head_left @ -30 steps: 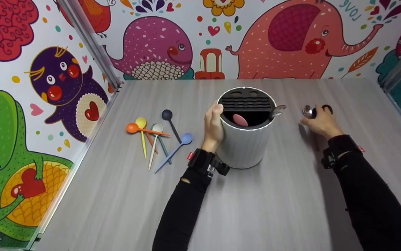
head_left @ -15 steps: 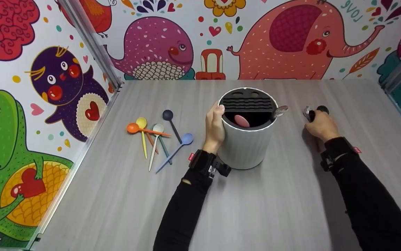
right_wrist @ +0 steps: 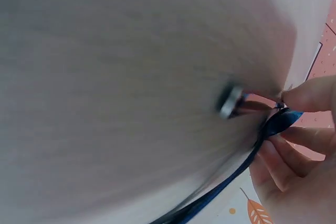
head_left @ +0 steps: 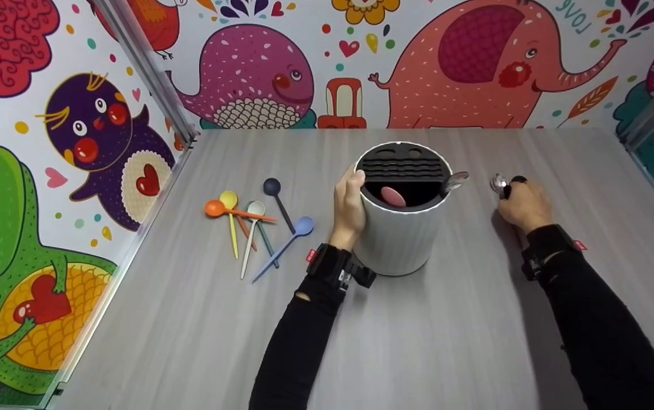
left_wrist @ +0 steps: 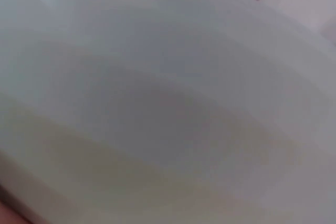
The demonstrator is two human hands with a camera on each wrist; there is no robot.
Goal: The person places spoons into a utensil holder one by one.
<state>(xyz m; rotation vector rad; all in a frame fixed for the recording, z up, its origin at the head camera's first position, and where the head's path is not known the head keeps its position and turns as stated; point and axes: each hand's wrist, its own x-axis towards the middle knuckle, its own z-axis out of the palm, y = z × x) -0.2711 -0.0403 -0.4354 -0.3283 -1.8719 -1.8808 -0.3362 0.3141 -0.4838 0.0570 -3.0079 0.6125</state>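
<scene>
A white cylindrical utensil holder (head_left: pixel 398 239) stands mid-table with a black slotted insert at its top. My left hand (head_left: pixel 350 199) grips its left rim, thumb over the edge. A pink spoon (head_left: pixel 392 196) lies inside and a metal spoon (head_left: pixel 455 180) leans on the right rim. To the right, my right hand (head_left: pixel 517 202) holds a metal spoon (head_left: pixel 498 183) and a black spoon (head_left: pixel 519 179) just above the table. In the right wrist view its fingers (right_wrist: pixel 310 95) pinch the dark handle (right_wrist: pixel 247 169) beside the metal spoon (right_wrist: pixel 230 101). The holder's wall (left_wrist: pixel 168 103) fills the left wrist view.
Several coloured plastic spoons (head_left: pixel 253 225) lie fanned out on the grey table (head_left: pixel 418 341) left of the holder. Cartoon-printed walls close in the back and both sides, with metal corner rails (head_left: pixel 150 74).
My right hand has curled tighter over the two spoons and drawn back slightly, hiding more of the black one. The left hand and holder have stayed put.
</scene>
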